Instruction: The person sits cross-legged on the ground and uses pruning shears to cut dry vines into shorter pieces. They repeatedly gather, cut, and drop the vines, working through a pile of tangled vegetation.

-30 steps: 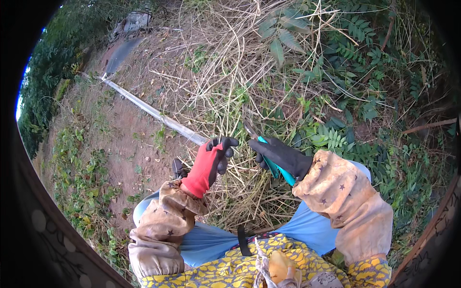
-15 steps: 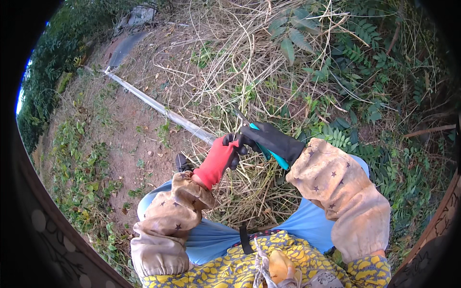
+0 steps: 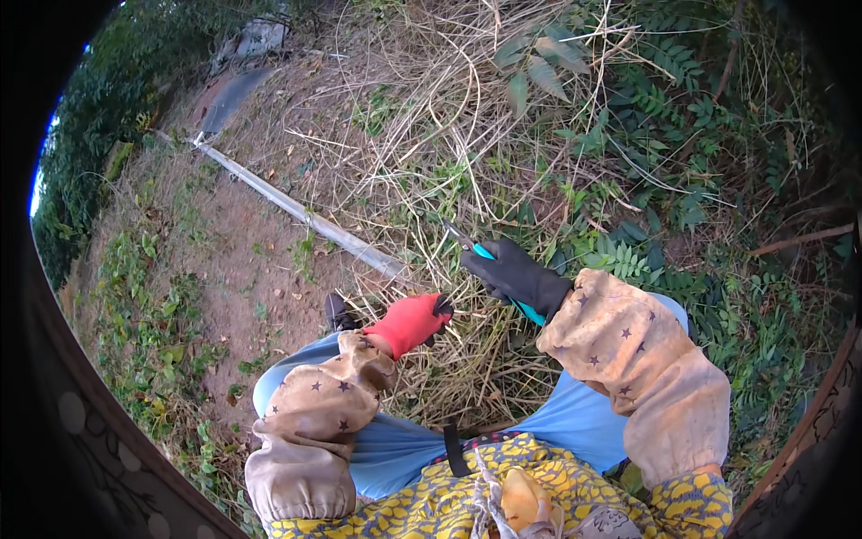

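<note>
My right hand (image 3: 521, 277), in a black glove, is closed around teal-handled pruning shears (image 3: 485, 251). Their metal blades point up and left over dry stems and green shoots. Lower and to the left, my left hand (image 3: 411, 323) wears a red glove with black fingertips. Its fingers are curled in just above a heap of cut dry stems (image 3: 476, 368) between my knees. Whatever it grips, if anything, is hidden by the glove. The two hands are apart.
A long pale pole (image 3: 296, 211) lies slantwise on bare soil at the left, reaching toward a dark flat sheet (image 3: 235, 99). Tangled dry stalks (image 3: 449, 108) spread ahead. Leafy green plants (image 3: 682, 216) crowd the right side. My dark shoe (image 3: 339, 312) shows beside my left knee.
The hands, close together before, have separated. My left hand has moved down toward the heap; my right hand has shifted slightly down and right with the shears.
</note>
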The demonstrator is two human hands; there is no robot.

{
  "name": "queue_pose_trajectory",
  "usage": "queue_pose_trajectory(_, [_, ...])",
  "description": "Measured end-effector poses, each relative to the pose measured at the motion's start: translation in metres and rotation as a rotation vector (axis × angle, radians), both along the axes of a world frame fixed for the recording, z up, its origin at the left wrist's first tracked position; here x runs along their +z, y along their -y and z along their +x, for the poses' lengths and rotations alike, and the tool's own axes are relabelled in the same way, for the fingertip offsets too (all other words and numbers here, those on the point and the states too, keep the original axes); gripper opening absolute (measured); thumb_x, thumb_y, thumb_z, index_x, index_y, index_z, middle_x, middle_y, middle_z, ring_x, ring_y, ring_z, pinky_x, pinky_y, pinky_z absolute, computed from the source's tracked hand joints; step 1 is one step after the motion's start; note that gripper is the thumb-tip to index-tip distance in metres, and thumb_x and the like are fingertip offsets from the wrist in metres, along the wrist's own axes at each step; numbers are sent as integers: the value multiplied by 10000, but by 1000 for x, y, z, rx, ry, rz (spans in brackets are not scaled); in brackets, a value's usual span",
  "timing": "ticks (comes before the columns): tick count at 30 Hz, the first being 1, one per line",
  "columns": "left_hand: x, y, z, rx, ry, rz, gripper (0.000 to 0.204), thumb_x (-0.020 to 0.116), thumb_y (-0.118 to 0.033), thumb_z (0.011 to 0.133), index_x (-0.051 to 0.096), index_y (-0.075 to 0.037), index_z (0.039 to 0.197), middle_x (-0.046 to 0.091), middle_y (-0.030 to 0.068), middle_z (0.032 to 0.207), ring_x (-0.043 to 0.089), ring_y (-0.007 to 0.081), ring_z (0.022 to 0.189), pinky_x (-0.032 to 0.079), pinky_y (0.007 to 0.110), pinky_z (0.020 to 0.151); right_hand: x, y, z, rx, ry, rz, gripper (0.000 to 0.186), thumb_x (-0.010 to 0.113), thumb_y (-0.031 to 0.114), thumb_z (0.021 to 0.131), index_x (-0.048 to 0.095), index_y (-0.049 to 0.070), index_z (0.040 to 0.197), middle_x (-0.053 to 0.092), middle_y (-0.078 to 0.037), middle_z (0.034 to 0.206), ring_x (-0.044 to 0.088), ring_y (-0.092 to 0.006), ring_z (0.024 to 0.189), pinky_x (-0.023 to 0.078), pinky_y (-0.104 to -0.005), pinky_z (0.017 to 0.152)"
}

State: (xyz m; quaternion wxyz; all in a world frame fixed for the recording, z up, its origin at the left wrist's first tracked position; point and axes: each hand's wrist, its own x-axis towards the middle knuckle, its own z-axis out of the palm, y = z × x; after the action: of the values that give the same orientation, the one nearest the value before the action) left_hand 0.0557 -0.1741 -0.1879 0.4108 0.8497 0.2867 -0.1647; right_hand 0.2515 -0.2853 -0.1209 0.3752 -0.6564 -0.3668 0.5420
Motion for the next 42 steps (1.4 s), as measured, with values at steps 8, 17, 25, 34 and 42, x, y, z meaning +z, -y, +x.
queue_pose_trajectory(8, [-9, -10, 26, 129, 201, 238, 554, 667, -381, 878, 511, -93, 1325, 654, 177, 1105, 634, 326, 1068, 498, 404, 896, -13, 22, -11, -19, -39, 248, 413, 566, 427, 953, 578, 28, 1058, 565, -8, 783, 536, -94, 683, 459, -299, 627])
queue_pose_trajectory(17, [-38, -81, 98, 612, 747, -693, 513, 672, -345, 921, 517, -91, 1338, 617, 26, 1124, 606, 167, 813, 484, 276, 692, 39, 44, -9, -53, 14, 355, 433, 579, 431, 957, 570, 22, 1097, 571, -41, 814, 521, -123, 745, 457, -337, 700])
queue_pose_trajectory(25, [-45, -76, 198, 780, 765, -893, 286, 617, -310, 946, 557, -35, 995, 642, 111, 786, 614, 223, 627, 512, 357, 559, 44, 48, 8, -156, -128, 376, 372, 593, 391, 953, 577, 21, 985, 566, -19, 764, 529, -86, 677, 455, -297, 620])
queue_pose_trajectory(34, [22, -55, 113, 692, 673, -431, 332, 551, -325, 983, 691, -33, 1056, 434, -27, 565, 465, 118, 457, 397, 284, 433, 23, 43, 11, -314, -268, 197, 401, 597, 457, 940, 543, 60, 962, 585, -28, 781, 578, -96, 633, 488, -258, 593])
queue_pose_trajectory(42, [54, 34, 31, 549, 609, -454, 287, 526, -271, 1007, 661, -18, 1024, 502, 26, 499, 488, 127, 392, 369, 270, 389, 14, 35, 0, -302, -276, 154, 438, 605, 479, 925, 540, 51, 990, 581, -42, 780, 591, -114, 650, 492, -275, 598])
